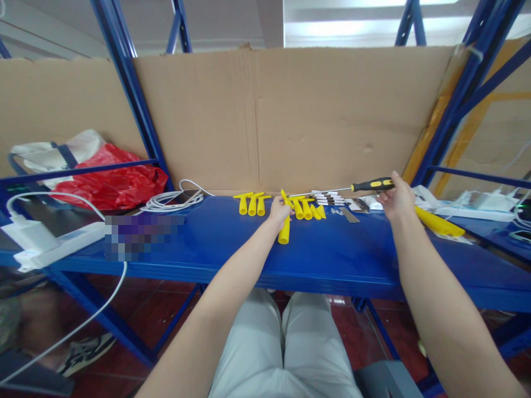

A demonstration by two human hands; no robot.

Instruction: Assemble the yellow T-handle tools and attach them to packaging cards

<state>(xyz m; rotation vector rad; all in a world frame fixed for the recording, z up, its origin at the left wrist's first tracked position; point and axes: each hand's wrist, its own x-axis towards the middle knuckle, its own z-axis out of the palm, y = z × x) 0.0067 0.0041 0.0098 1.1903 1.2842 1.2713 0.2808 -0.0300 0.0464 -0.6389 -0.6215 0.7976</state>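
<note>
My left hand [281,211], near the middle of the frame, is closed round a yellow T-shaped piece [284,235], its tube pointing toward me. My right hand [398,196], right of centre, has its fingers wrapped about the rear of a screwdriver [369,185], the shaft running left to the piece's top; whether its tip is inside, I can't tell. I judge the step to be working the driver on this piece; the next move calls for a firm left hold and a shaft kept in line. Flanking my left hand lie similar yellow pieces [252,207], with thin metal strips [350,215] further right, all on the blue bench [332,251] before the cardboard [311,116].
</note>
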